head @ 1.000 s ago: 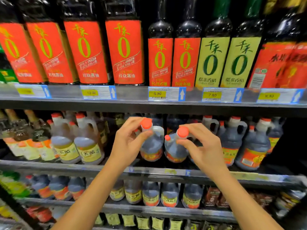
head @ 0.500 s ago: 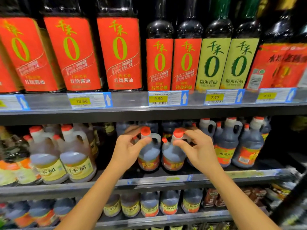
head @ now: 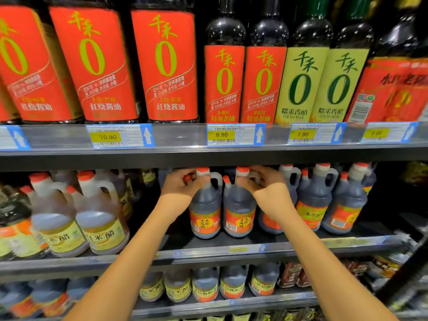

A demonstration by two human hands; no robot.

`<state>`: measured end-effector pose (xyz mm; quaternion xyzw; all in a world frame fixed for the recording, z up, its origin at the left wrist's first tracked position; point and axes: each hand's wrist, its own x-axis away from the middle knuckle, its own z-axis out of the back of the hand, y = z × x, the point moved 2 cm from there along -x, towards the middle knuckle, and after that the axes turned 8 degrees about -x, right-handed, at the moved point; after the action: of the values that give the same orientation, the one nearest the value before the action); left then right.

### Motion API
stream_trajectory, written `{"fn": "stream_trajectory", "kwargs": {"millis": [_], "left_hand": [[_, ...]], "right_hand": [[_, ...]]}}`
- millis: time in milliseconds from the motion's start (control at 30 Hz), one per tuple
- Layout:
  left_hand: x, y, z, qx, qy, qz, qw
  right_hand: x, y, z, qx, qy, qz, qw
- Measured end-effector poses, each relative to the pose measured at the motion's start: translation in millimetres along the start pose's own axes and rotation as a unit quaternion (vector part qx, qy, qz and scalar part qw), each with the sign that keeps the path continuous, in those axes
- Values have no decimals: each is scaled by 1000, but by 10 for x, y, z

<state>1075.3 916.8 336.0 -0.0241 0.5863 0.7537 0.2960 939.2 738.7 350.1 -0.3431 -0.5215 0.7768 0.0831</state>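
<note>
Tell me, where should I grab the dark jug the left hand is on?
Grab the dark vinegar jug by its loop handle beside the neck, reaching in from the front. The jug stands upright, the loop is open to hook through, and the upper shelf sits close over the red cap.

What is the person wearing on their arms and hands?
Nothing at all. The left arm and right arm are bare as far as the picture shows, with no sleeves. The left hand and right hand have no gloves, and I see no watch, ring or bracelet.
</note>
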Motion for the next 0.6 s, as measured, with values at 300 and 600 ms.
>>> {"fn": "stream_trajectory", "kwargs": {"millis": [300, 600], "left_hand": [[-46, -33, -71, -53, 17, 25, 998], [375, -464, -67, -13, -53, 45, 997]], "right_hand": [[76, 97, -14, 46, 10, -25, 999], [603, 306, -29, 63, 43, 37, 996]]}}
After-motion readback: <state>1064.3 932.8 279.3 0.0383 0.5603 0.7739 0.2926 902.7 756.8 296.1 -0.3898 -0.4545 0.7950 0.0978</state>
